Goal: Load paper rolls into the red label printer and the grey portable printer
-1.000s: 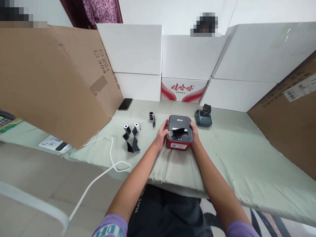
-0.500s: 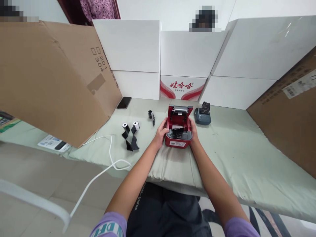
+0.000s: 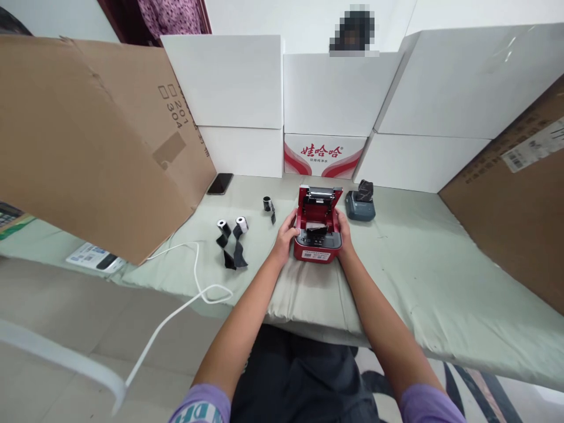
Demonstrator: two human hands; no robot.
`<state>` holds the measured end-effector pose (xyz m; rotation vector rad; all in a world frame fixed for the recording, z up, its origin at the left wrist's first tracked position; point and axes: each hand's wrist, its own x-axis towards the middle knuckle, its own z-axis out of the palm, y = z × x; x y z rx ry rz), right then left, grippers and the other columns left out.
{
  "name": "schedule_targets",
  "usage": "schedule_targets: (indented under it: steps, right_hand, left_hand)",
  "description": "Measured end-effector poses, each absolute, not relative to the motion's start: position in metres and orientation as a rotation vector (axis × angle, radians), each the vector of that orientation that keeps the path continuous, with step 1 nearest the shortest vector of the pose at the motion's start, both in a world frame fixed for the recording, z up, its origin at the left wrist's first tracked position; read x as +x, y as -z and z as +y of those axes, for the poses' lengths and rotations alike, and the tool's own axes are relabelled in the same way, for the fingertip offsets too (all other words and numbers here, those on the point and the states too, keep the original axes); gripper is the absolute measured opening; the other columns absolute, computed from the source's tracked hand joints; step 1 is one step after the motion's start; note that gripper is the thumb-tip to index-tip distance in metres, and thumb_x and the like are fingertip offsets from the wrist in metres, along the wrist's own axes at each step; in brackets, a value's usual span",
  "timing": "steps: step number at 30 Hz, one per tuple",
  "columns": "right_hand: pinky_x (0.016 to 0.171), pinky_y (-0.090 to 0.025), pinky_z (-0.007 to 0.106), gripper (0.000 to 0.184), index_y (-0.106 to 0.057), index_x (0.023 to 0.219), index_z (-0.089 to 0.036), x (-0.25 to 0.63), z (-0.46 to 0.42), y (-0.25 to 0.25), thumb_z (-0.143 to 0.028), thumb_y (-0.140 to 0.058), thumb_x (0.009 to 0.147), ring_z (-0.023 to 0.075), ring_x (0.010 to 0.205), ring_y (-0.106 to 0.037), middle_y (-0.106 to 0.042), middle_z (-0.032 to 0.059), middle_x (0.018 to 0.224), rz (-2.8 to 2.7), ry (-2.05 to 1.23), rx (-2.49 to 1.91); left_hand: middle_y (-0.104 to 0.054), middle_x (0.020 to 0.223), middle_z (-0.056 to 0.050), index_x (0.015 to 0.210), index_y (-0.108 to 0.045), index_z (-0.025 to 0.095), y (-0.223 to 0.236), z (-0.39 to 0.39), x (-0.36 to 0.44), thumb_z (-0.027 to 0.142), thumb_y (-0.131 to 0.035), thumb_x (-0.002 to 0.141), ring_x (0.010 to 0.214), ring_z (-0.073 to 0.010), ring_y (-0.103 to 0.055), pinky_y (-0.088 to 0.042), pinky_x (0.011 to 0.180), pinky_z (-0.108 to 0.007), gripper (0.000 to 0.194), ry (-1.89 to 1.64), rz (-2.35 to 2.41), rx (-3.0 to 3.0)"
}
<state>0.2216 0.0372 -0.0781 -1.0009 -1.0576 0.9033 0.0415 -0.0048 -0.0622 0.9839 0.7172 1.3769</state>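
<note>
A red receipt or label printer [image 3: 316, 255] sits on the cloth-covered table with its lid raised. A dark strip [image 3: 317, 230] lies across the opening, over something pale inside. My left hand [image 3: 285, 236] grips the printer's left side, thumb near the top edge. On the opposite side my right hand [image 3: 345, 235] is wrapped round the case, its fingers partly hidden. Left of the printer, a small black roll [image 3: 267, 204] trails a short strip. Farther left stand a dark-and-white roll [image 3: 223, 227] and a white-cored roll [image 3: 242, 224], both with dark tails unwound.
A small dark blue-grey device [image 3: 361, 210] with a black piece on top stands right of the printer. A phone [image 3: 220, 184] lies at the back left. White boxes [image 3: 240, 151] wall the back; cardboard [image 3: 110, 147] stands left. A white cable [image 3: 197, 276] hangs over the front edge.
The camera view has shifted slightly. Both hands stay on the sides of the printer, and its lid remains raised.
</note>
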Motion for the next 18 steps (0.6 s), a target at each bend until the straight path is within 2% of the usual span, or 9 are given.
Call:
schedule_targets:
  steps: [4,8,13,15,18]
  right_hand:
    - [0.114,-0.040,0.049,0.058,-0.064,0.120,-0.020,0.222,0.035,0.076,-0.065,-0.053,0.086,0.0271,0.127,-0.057,-0.066,0.0094,0.133,-1.032,-0.915,-0.937]
    - [0.111,-0.043,0.049,0.058,-0.064,0.118,-0.019,0.221,0.036,0.076,-0.065,-0.053,0.085,0.0280,0.125,-0.058,-0.067,0.0101,0.131,-1.027,-0.924,-0.939]
    - [0.111,-0.043,0.047,0.059,-0.064,0.118,-0.019,0.223,0.039,0.078,-0.065,-0.057,0.082,0.0269,0.122,-0.061,-0.068,0.0104,0.129,-0.987,-0.953,-0.917]
    - [0.110,-0.044,0.047,0.060,-0.064,0.119,-0.019,0.223,0.039,0.078,-0.066,-0.056,0.082,0.0264,0.123,-0.061,-0.067,0.0105,0.130,-0.996,-0.948,-0.928]
    - [0.110,-0.044,0.046,0.062,-0.064,0.120,-0.019,0.224,0.039,0.079,-0.066,-0.055,0.082,0.0257,0.123,-0.061,-0.067,0.0102,0.131,-1.009,-0.927,-0.960]
  left_hand:
    - [-0.061,0.145,-0.004,0.118,-0.074,0.025,0.050,0.000,0.033,0.028,-0.058,0.078,0.142,-0.0288,-0.046,-0.036,0.118,-0.041,0.044,-1.464,0.838,1.231]
    - [-0.077,0.104,-0.007,0.093,-0.082,0.028,0.015,0.019,0.021,0.032,-0.064,0.080,0.116,-0.0305,-0.060,-0.033,0.115,-0.048,0.023,-1.209,1.155,1.766]
    - [-0.076,0.073,-0.003,0.073,-0.081,0.028,-0.025,0.054,0.037,0.020,-0.071,0.070,0.088,-0.0274,-0.066,-0.029,0.110,-0.047,0.013,-0.548,1.193,2.331]
    - [-0.073,0.064,-0.005,0.060,-0.076,0.025,-0.028,0.064,0.053,0.015,-0.076,0.061,0.086,-0.0291,-0.067,-0.032,0.106,-0.045,0.010,-0.386,1.210,2.396]
    - [-0.067,0.055,-0.009,0.042,-0.064,0.022,-0.024,0.070,0.071,0.015,-0.081,0.053,0.091,-0.0343,-0.068,-0.036,0.101,-0.042,0.022,-0.345,1.295,2.374]
